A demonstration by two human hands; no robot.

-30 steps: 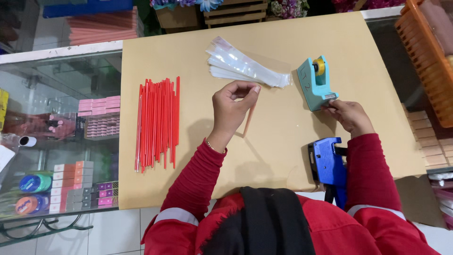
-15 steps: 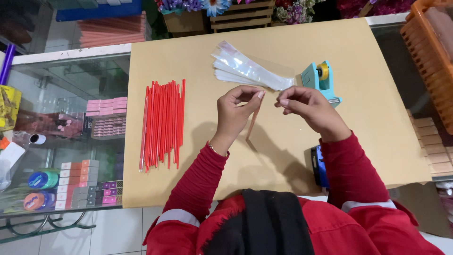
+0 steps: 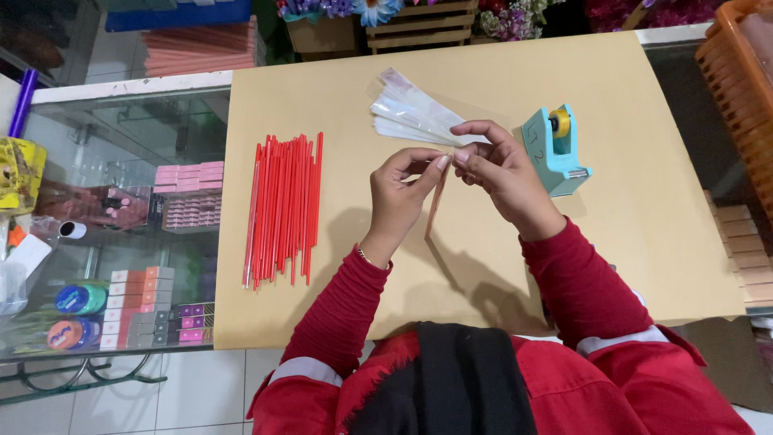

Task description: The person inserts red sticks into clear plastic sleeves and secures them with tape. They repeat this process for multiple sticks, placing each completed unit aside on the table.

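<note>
Person: seen from above, red sleeves, dark head covering at the bottom edge.
Left hand (image 3: pixel 400 196): raised over the tabletop (image 3: pixel 644 209), fingers pinched on the top end of a thin stick (image 3: pixel 436 201) that hangs down toward the person.
Right hand (image 3: pixel 503 173): a second ago it was at the tape dispenser (image 3: pixel 555 151); now it has come across to meet the left hand, its fingertips pinching the same top end of the stick.
What that suggests: both hands now work on the stick's tip; whether a bit of tape sits between the fingers cannot be told.
Red sticks (image 3: pixel 283 209): a neat row lying flat, well to the left of the hands.
Clear sleeves (image 3: pixel 412 114): a fanned pile just beyond the hands, partly hidden by the right fingers.
Tape dispenser: teal, just right of the right hand, apart from it.
In the way: nothing lies between the hands and the sleeves.
Further off: glass display case at left, orange crate at right.
</note>
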